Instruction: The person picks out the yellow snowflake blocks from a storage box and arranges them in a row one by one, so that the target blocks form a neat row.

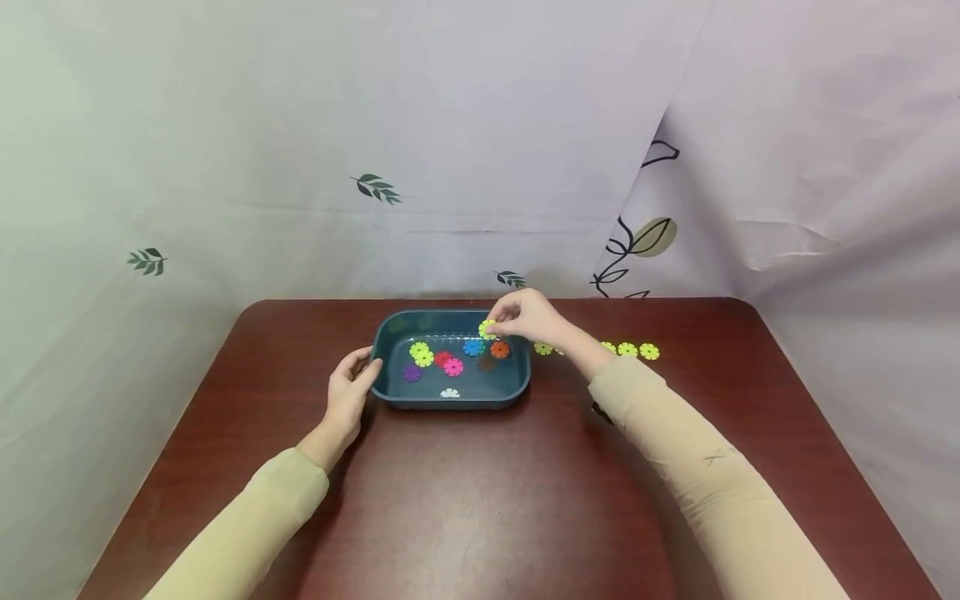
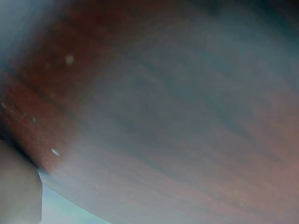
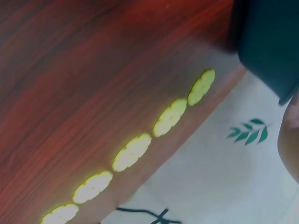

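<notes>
Yellow disc pinched at the tray's far right corner; tray held at its left end.
Right hand (image 1: pixel 528 317) grips one yellow disc (image 1: pixel 486 330) between thumb and fingertips; its clearance above the tray (image 1: pixel 450 403) cannot be told. Left hand (image 1: pixel 348 392) grasps the tray's left wall, thumb at the rim; the left wrist view is too blurred to add detail. Inside lie loose discs, the orange disc (image 1: pixel 500 350) and blue disc (image 1: pixel 472 348) nearest the pinch. A row of yellow discs (image 3: pixel 132 152) lies on the table (image 1: pixel 450 500), right of the tray. Risks, in judgement: the thin disc could slip from a light pinch; the right forearm, crossing above the row, could knock it if lowered; a tug by the left hand could shift the tray and its loose contents.
</notes>
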The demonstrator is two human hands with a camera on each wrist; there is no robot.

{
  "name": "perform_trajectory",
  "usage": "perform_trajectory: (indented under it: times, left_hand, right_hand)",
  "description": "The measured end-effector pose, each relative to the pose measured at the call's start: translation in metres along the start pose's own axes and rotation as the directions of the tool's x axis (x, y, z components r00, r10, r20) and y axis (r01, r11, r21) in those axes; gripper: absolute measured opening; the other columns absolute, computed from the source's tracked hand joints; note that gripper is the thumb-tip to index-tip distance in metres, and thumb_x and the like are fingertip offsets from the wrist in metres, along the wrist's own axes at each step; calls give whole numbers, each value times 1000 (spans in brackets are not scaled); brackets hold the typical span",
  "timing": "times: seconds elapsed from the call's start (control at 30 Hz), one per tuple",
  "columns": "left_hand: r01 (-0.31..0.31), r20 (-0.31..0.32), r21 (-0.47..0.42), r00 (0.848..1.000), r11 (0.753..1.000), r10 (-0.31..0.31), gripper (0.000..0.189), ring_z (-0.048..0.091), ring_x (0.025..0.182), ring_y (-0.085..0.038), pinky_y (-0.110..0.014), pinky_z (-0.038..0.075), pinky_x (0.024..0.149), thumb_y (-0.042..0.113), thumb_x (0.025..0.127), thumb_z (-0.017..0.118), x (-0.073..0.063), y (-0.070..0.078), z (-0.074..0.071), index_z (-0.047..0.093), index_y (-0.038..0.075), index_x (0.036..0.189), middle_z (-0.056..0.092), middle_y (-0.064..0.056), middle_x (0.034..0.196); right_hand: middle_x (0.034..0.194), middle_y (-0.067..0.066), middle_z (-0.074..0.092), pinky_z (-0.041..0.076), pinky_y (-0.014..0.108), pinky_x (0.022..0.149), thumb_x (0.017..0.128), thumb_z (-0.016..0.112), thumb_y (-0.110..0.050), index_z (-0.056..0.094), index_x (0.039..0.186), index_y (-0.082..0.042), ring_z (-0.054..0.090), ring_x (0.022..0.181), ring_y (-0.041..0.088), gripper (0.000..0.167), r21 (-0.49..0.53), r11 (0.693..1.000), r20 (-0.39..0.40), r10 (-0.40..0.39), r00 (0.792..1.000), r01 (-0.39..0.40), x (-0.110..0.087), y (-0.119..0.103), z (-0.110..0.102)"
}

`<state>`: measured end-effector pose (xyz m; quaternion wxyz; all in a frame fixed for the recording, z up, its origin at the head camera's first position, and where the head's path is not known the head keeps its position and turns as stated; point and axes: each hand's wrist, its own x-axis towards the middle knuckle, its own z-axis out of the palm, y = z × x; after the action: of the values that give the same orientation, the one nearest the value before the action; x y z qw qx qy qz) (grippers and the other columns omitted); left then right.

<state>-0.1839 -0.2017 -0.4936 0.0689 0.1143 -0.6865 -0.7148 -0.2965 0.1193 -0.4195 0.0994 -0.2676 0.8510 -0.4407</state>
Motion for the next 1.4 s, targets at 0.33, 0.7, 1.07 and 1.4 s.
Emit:
perform_trajectory:
  times: [0.33, 0.7, 1.07, 1.4]
  left_hand:
    - [-16, -2, -19, 1000, 1000, 16, 36, 67, 94, 2, -12, 55, 78, 8, 105, 63, -2, 1, -3, 58, -8, 137, 71, 18, 103]
    - [12, 0, 12, 1000, 1000, -12, 40, 63, 97, 2, -11, 53, 83, 9, 106, 62, -2, 3, -4, 55, -8, 142, 69, 23, 100]
    - [5, -7, 4, 1000, 1000, -5, 39, 63, 97, 3, -10, 53, 84, 7, 106, 61, -1, 2, -3, 55, -10, 141, 69, 23, 98]
    - [-4, -22, -1, 1000, 1000, 4, 34, 63, 94, 2, -12, 53, 81, 7, 105, 63, 1, 0, -5, 58, -6, 137, 71, 21, 97]
  right_hand:
    - [87, 5, 79, 63, 48, 80, 93, 83, -12, 81, 102, -2, 74, 86, 39, 14, 116, 990, -88, 87, 992, -76, -11, 11, -29]
    - [88, 5, 80, 65, 38, 80, 96, 80, -11, 79, 108, 5, 73, 73, 11, 20, 139, 984, -160, 137, 978, -115, -27, 24, -59]
    - [93, 6, 82, 65, 32, 81, 100, 76, -13, 77, 114, 8, 72, 72, 2, 25, 116, 981, -232, 178, 956, -155, -45, 38, -88]
    - [82, -12, 76, 59, 17, 72, 102, 74, -14, 75, 117, 11, 69, 71, -1, 29, 93, 980, -295, 198, 935, -178, -67, 56, -110]
